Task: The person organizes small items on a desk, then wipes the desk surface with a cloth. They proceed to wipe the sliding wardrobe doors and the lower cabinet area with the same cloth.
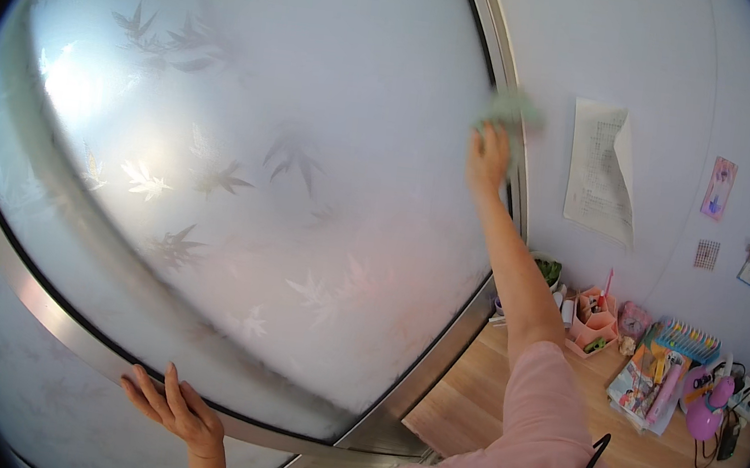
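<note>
Frosted glass (pixel 242 182) appears mid-wipe, finished portion not determinable, with the right hand (pixel 490 159) clamped on a blurred green cloth (pixel 511 111) at the right frame (pixel 522 186), left hand (pixel 182 411) spread on the lower rail (pixel 59 325).

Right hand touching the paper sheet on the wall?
Apart. Head view shows a strip of wall between the right hand and the paper sheet.
</note>
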`<state>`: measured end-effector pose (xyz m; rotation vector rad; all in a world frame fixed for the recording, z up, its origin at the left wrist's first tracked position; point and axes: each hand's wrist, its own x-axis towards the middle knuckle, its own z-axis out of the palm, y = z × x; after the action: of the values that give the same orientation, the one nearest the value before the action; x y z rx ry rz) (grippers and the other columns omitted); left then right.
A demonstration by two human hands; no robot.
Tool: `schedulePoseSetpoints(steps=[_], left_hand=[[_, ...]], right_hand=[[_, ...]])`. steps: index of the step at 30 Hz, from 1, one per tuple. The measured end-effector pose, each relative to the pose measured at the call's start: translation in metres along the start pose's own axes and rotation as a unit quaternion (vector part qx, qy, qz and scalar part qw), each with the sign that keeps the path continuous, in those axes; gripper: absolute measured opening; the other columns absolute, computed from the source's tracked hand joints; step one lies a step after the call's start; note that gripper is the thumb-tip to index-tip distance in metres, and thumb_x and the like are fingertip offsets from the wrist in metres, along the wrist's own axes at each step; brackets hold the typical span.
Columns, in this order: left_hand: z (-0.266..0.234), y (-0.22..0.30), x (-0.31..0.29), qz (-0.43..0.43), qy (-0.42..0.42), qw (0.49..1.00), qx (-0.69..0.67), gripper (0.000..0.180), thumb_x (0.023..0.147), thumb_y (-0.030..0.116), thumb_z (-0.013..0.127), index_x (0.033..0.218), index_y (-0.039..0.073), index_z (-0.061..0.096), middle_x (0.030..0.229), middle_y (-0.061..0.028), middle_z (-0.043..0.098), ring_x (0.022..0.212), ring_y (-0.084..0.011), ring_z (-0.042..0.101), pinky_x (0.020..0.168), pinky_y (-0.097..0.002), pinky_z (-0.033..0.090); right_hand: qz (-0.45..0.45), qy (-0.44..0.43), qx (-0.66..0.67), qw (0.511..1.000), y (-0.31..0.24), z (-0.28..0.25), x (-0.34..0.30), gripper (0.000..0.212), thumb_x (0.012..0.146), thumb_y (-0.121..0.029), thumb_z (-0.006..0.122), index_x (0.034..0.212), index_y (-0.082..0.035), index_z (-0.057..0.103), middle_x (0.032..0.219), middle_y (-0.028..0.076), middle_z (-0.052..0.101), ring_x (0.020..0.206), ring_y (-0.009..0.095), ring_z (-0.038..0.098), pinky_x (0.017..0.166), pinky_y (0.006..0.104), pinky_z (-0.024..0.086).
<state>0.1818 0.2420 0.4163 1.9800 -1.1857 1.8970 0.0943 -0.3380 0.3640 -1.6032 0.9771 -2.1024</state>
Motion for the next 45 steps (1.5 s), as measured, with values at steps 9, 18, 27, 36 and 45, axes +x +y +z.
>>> schedulePoseSetpoints(steps=[9, 18, 27, 36, 45], left_hand=[[0.005, -0.004, -0.005, 0.003, 0.017, 1.0, 0.009, 0.03, 0.095, 0.004, 0.044, 0.122, -0.003, 0.055, 0.144, -0.0238, 0.036, 0.138, -0.0459, 0.02, 0.105, -0.0563, 0.024], [0.005, -0.003, -0.005, 0.0, 0.02, 1.0, -0.001, 0.03, 0.094, 0.003, 0.045, 0.121, -0.004, 0.056, 0.144, -0.0239, 0.036, 0.138, -0.0458, 0.02, 0.106, -0.0558, 0.024], [0.004, -0.004, 0.0, 0.006, 0.022, 1.0, -0.004, 0.029, 0.092, 0.002, 0.047, 0.119, -0.005, 0.057, 0.144, -0.0242, 0.036, 0.137, -0.0466, 0.02, 0.106, -0.0567, 0.023], [0.003, -0.002, -0.001, 0.0, 0.026, 1.0, -0.015, 0.028, 0.092, 0.002, 0.048, 0.117, -0.006, 0.058, 0.143, -0.0251, 0.037, 0.137, -0.0459, 0.02, 0.108, -0.0553, 0.022], [0.006, 0.001, -0.004, -0.021, 0.027, 0.999, -0.037, 0.027, 0.093, 0.005, 0.05, 0.116, -0.004, 0.059, 0.142, -0.0252, 0.038, 0.138, -0.0435, 0.022, 0.109, -0.0508, 0.023]], right_hand=[[0.036, 0.009, 0.018, 0.999, 0.003, -0.02, -0.08, 0.039, 0.092, -0.025, 0.053, 0.128, -0.01, 0.053, 0.137, 0.019, 0.041, 0.128, 0.038, 0.036, 0.104, 0.0463, 0.031], [0.305, -0.072, 0.115, 0.943, -0.005, -0.06, -0.23, 0.033, 0.088, -0.018, 0.06, 0.118, -0.004, 0.057, 0.127, 0.024, 0.046, 0.12, 0.039, 0.043, 0.099, 0.0463, 0.036], [-0.267, -0.053, 0.081, 0.959, -0.036, -0.042, -0.129, 0.037, 0.086, -0.023, 0.059, 0.121, -0.011, 0.059, 0.136, 0.018, 0.043, 0.128, 0.039, 0.038, 0.105, 0.0503, 0.03], [0.484, -0.147, -0.096, 0.857, 0.09, -0.069, -0.245, 0.049, 0.097, -0.038, 0.037, 0.13, -0.005, 0.049, 0.131, 0.023, 0.046, 0.118, 0.04, 0.045, 0.098, 0.0488, 0.036], [-0.171, -0.245, 0.156, 0.942, -0.196, -0.122, -0.279, 0.035, 0.082, -0.026, 0.067, 0.115, -0.015, 0.06, 0.139, 0.015, 0.04, 0.134, 0.038, 0.03, 0.106, 0.0569, 0.022]])
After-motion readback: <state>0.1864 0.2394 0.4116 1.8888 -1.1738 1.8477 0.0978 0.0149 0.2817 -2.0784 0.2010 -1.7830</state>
